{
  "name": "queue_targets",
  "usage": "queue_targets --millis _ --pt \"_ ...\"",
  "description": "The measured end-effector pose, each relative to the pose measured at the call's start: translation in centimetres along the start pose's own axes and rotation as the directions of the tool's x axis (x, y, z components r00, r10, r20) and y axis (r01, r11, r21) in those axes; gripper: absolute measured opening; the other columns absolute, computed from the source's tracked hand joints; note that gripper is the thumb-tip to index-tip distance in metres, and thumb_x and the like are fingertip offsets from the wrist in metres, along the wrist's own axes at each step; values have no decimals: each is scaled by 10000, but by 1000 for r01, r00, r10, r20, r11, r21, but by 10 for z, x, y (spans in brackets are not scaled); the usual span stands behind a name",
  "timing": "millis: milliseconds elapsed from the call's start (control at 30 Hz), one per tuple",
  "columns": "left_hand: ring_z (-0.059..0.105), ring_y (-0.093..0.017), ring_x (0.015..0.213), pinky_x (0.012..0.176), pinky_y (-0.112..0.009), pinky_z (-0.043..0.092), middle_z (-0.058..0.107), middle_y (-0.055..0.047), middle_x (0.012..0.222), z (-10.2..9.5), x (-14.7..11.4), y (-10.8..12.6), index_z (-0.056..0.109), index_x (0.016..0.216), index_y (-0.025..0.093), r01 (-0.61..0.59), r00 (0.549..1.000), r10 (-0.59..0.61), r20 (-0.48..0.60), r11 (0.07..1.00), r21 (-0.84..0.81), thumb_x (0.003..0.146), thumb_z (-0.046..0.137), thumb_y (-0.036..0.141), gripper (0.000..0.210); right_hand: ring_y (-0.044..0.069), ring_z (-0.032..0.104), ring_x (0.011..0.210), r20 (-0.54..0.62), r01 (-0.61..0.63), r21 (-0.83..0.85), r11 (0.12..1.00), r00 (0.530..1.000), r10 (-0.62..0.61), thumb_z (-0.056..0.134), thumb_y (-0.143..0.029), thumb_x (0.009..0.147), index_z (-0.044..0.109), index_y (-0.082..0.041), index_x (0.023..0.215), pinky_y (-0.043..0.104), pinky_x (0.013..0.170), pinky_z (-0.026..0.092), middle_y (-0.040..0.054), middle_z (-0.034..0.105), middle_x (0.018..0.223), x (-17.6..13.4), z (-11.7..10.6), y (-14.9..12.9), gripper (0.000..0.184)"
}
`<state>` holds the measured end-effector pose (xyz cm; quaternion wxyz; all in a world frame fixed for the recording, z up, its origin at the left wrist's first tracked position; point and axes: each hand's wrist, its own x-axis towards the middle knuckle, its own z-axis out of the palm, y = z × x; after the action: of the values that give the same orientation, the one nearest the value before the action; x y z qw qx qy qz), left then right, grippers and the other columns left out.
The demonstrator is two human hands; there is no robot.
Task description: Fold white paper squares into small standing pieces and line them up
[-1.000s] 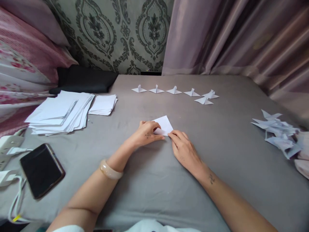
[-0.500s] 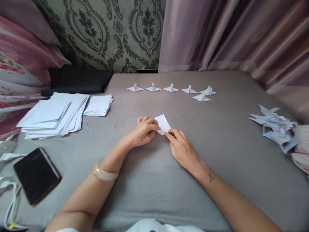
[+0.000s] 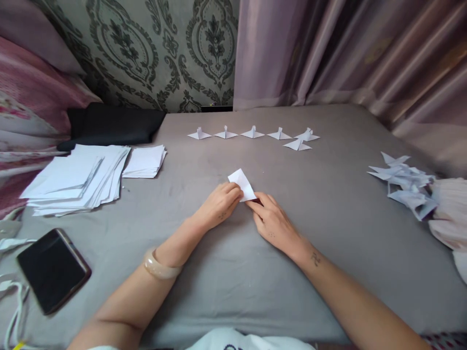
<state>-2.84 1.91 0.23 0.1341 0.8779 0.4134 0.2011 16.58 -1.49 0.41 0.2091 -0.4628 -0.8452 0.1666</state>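
A small folded piece of white paper (image 3: 241,182) lies between my hands, one corner pointing away from me. My left hand (image 3: 221,204) has its fingers closed on the paper's left and lower side, covering part of it. At the lower right corner, my right hand (image 3: 272,218) pinches the paper between thumb and index finger. Its remaining fingers are curled and partly hidden. Beyond the hands, several folded white paper figures (image 3: 253,132) with upright points stand in a row.
To the left are a large stack of white paper (image 3: 73,180), a smaller stack (image 3: 144,162), a black folded cloth or case (image 3: 113,124) and a dark phone (image 3: 54,270) beside white cables (image 3: 16,301). A pile of folded paper pieces (image 3: 406,182) lies at the right on the grey cloth surface (image 3: 328,194).
My left hand has shifted over the paper's lower left, its fingers now drawn closer together. The paper has turned slightly and looks narrower. The whole view has moved a little to the right.
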Motion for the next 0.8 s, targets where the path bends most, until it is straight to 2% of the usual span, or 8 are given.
queue_targets --millis 100,233,500,700,800 --pt "537 -178 931 822 -297 440 602 -96 968 0 0 0 580 979 147 -35 998 38 52 998 -47 976 306 204 279 212 528 1022 -63 -5 67 998 998 9 403 -61 856 653 -228 1120 370 891 489 91 560 1140 -1 1 8 400" --pt "540 -186 961 809 -291 457 608 -98 982 -5 -1 3 597 1051 146 -51 991 49 123 999 16 969 302 167 307 203 538 1040 -109 -23 95 995 994 33 435 -41 809 692 -226 1055 362 907 486 79 579 1107 -3 -3 19 401" --pt "526 -194 922 707 -273 462 582 -92 967 -14 -3 15 594 1109 158 -86 961 29 276 976 198 953 298 154 335 198 570 1017 -88 -35 87 996 995 43 418 -36 784 723 -223 988 375 890 494 70 620 1066 -4 -15 29 412" --pt "494 -195 940 718 -262 456 543 -87 1005 -18 -4 17 503 1257 171 -130 943 43 329 960 248 920 323 113 386 195 599 995 -100 -79 60 995 991 85 418 -49 791 714 -216 890 353 878 490 51 653 1071 -4 -18 28 354" --pt "478 -197 891 692 -270 451 526 -88 996 -15 -5 16 467 1306 176 -139 942 40 334 950 279 907 344 110 424 199 591 959 -99 -86 -19 996 992 84 415 -47 802 679 -216 960 336 836 484 46 660 1041 -5 -18 21 350"
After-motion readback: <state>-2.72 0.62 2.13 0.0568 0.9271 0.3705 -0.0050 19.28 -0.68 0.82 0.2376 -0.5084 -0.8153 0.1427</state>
